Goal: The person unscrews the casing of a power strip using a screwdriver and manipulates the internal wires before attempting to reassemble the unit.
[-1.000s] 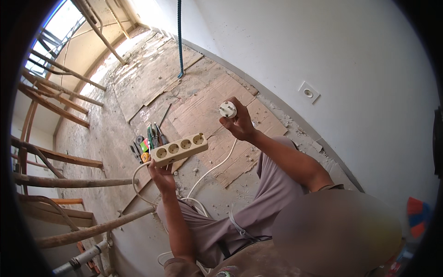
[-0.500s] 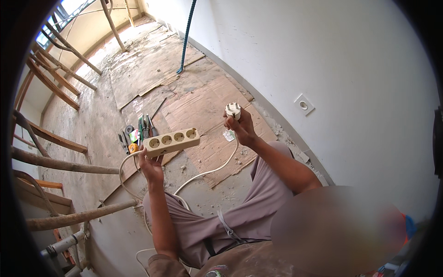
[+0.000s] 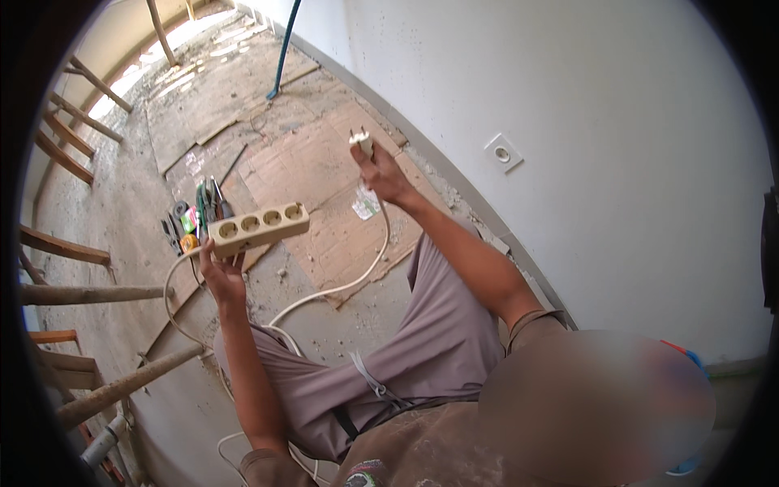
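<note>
My left hand [image 3: 223, 274] grips the left end of a cream power strip [image 3: 261, 230], its row of several round sockets facing up. A pale cord leaves that end and loops down past my leg. Held up in front of me, my right hand [image 3: 383, 174] is closed round a white two-pin plug [image 3: 361, 143], the pins pointing away from me. The plug's cord [image 3: 381, 256] hangs from my right hand and curves back toward my lap. On the wall to the right is a white wall socket [image 3: 503, 153], apart from the plug.
Hand tools [image 3: 213, 203] and an orange tape measure [image 3: 189, 243] lie beyond the power strip. Cardboard sheets [image 3: 284, 174] and rubble cover the floor. Wooden poles [image 3: 122, 390] stick in from the left. A blue-green bar [image 3: 284, 53] leans at the back, beside the white wall [image 3: 608, 162].
The view has shifted, so most things sit further left. My right hand has moved forward and turned the plug, whose pins now point away. The power strip stays in my left hand.
</note>
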Demonstrator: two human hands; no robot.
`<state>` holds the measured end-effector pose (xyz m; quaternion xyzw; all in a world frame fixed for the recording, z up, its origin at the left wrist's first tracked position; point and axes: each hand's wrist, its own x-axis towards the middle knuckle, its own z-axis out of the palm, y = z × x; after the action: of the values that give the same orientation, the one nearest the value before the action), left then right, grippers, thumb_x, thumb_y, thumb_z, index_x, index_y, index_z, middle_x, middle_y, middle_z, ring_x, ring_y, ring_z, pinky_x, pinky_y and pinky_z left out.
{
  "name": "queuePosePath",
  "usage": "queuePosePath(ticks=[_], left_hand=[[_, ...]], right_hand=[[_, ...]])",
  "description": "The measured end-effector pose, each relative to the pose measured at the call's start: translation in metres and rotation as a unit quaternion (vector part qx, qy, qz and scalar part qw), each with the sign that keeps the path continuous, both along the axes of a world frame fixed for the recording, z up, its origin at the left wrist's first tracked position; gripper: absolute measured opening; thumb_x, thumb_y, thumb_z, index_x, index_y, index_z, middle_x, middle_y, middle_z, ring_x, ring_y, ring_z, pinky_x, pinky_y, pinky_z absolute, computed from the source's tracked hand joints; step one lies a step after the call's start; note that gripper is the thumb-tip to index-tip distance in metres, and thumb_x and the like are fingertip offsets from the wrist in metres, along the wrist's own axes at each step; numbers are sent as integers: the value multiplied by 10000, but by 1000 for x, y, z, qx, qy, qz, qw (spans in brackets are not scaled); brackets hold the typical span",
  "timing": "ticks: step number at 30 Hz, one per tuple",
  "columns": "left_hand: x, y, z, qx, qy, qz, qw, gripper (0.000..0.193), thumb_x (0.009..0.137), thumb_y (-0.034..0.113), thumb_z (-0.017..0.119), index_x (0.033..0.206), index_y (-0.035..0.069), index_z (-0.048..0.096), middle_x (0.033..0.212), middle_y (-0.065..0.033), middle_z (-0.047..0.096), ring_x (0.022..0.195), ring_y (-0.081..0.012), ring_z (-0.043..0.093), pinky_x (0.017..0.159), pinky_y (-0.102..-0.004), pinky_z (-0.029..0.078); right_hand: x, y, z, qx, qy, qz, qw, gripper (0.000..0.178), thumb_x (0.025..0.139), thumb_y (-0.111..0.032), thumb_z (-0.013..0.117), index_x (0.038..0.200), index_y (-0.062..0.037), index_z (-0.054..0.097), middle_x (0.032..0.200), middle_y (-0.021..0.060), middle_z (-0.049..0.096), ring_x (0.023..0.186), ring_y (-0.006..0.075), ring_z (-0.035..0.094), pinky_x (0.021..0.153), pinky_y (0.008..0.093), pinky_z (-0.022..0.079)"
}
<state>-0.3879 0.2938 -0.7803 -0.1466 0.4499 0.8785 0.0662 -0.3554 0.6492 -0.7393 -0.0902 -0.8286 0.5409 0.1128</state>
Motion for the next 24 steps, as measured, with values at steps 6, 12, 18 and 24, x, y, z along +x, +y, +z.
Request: queuePosePath(ticks=[6,12,18,24], left_hand=[[-16,-3,-10,-23,-43,21,999,599,772,344,666,1273,78,473,1194,-106,510,1092,-263,522,976,-432,415],[-21,-4,-9,-33,-56,22,998,458,777,284,673,1159,71,538,1152,-102,518,1051,-262,549,962,-448,437],[-19,13,-9,-18,-54,-4,998,412,783,268,666,1115,63,534,1118,-104,513,1038,-273,549,916,-462,471],[-25,27,-20,-37,-87,9,996,365,789,265,692,1075,84,556,1096,-98,551,1036,-276,560,942,-478,468]], right_hand=[[-22,23,-39,122,-43,-19,991,595,890,-411,585,1267,-3,373,994,222,637,970,376,623,849,423,470],[-4,16,-23,148,-122,24,981,640,875,-353,633,1316,9,343,1044,237,615,955,310,629,854,399,481],[6,40,-28,123,-158,10,980,670,874,-324,650,1343,30,328,1150,208,579,1059,275,576,885,381,462],[12,50,-32,63,-198,-24,978,633,882,-339,641,1369,-51,357,1188,124,566,1102,200,521,850,384,447]])
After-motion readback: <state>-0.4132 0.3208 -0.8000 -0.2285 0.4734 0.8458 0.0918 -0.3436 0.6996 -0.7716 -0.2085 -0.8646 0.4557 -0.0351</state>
